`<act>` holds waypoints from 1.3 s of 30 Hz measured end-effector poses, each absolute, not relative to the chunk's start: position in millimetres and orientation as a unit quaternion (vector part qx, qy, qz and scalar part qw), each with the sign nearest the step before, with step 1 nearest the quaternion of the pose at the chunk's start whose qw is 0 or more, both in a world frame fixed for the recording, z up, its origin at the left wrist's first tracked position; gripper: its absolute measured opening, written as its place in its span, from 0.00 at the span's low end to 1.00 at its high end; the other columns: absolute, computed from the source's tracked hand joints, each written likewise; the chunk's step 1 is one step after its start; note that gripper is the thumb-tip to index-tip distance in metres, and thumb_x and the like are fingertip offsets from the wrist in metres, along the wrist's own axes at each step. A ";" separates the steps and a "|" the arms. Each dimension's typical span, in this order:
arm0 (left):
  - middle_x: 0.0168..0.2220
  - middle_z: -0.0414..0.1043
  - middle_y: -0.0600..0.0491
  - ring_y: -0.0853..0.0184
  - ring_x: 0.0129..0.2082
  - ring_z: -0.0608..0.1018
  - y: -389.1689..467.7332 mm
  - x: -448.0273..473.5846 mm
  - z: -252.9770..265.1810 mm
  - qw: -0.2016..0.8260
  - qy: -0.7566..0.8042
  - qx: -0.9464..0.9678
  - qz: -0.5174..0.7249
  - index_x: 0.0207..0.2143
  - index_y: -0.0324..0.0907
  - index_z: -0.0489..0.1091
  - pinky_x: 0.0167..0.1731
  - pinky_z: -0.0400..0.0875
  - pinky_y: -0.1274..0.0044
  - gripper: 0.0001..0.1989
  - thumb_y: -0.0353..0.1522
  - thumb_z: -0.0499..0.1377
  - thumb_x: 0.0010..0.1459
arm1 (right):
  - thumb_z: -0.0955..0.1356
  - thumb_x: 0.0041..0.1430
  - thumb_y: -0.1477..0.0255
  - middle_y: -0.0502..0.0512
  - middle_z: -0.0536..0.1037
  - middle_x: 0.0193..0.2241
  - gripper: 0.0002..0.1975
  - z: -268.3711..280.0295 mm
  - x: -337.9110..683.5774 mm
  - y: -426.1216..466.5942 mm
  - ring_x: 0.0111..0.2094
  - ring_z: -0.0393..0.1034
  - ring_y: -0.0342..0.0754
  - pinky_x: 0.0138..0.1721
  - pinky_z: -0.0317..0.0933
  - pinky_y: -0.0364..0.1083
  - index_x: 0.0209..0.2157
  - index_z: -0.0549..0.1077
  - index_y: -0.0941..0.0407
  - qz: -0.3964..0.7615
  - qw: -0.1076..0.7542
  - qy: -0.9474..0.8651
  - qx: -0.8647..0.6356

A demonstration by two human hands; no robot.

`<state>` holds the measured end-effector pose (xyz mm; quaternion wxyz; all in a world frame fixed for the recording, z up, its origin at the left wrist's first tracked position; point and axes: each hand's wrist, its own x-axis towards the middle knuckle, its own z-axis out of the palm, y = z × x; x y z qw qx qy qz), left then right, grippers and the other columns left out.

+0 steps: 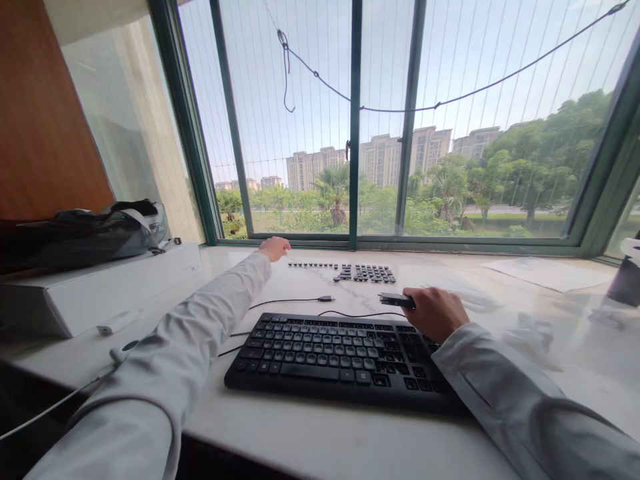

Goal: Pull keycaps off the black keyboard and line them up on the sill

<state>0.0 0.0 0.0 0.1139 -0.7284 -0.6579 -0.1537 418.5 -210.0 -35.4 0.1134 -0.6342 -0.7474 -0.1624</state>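
A black keyboard (pixel 320 360) lies on the white marble-patterned sill, cable behind it. Caps sit on its main letter block; several sockets at the right are bare of caps. Behind it, loose black keycaps (pixel 367 273) lie in neat rows, with a thin line of small ones to their left. My left hand (pixel 275 248) is stretched to the back of the sill, beside that line's left end, its fingers curled; whatever they hold is hidden. Above the keyboard's right rear corner, my right hand (pixel 437 312) grips a black keycap puller (pixel 397 301), metal prongs pointing left.
A USB plug (pixel 325 299) on a black cable lies behind the keyboard. At left stands a white box (pixel 110 287) with a dark bag (pixel 100 230) on top. Clear plastic (pixel 530 333) and a white sheet (pixel 545 273) lie at right. Window frames (pixel 356 133) rise behind the sill.
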 end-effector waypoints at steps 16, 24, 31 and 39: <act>0.36 0.79 0.52 0.68 0.30 0.75 -180.9 14.1 -36.8 0.023 -0.511 -0.799 -0.314 0.34 0.45 0.79 0.33 0.65 0.78 0.18 0.45 0.55 0.57 | 0.59 0.60 0.61 0.61 0.79 0.34 0.17 -39.6 419.6 -209.7 0.33 0.72 0.54 0.30 0.54 0.46 0.38 0.76 0.52 -0.117 0.214 -0.726 -0.643; 0.30 0.79 0.49 0.66 0.31 0.75 -180.8 1.4 -45.5 -0.057 -0.496 -0.803 -0.327 0.29 0.39 0.80 0.32 0.65 0.78 0.19 0.47 0.63 0.49 | 0.62 0.56 0.52 0.54 0.74 0.19 0.23 -34.4 414.2 -202.9 0.27 0.69 0.50 0.31 0.54 0.45 0.20 0.74 0.55 -0.005 0.418 -0.713 -0.563; 0.31 0.78 0.49 0.66 0.35 0.76 -188.0 24.1 -45.6 -0.146 -0.424 -0.829 -0.334 0.34 0.38 0.79 0.33 0.66 0.79 0.21 0.47 0.60 0.53 | 0.67 0.51 0.51 0.45 0.60 0.14 0.22 -20.1 334.7 -206.8 0.17 0.52 0.40 0.22 0.49 0.43 0.22 0.67 0.56 0.367 0.578 -0.627 -0.372; 0.31 0.77 0.48 0.67 0.33 0.75 -193.2 34.8 -43.5 -0.207 -0.394 -0.828 -0.342 0.34 0.35 0.78 0.32 0.65 0.80 0.23 0.48 0.58 0.55 | 0.64 0.59 0.64 0.41 0.52 0.13 0.19 -8.2 206.1 -195.4 0.15 0.45 0.37 0.16 0.45 0.39 0.19 0.54 0.54 0.668 0.572 -0.416 -0.232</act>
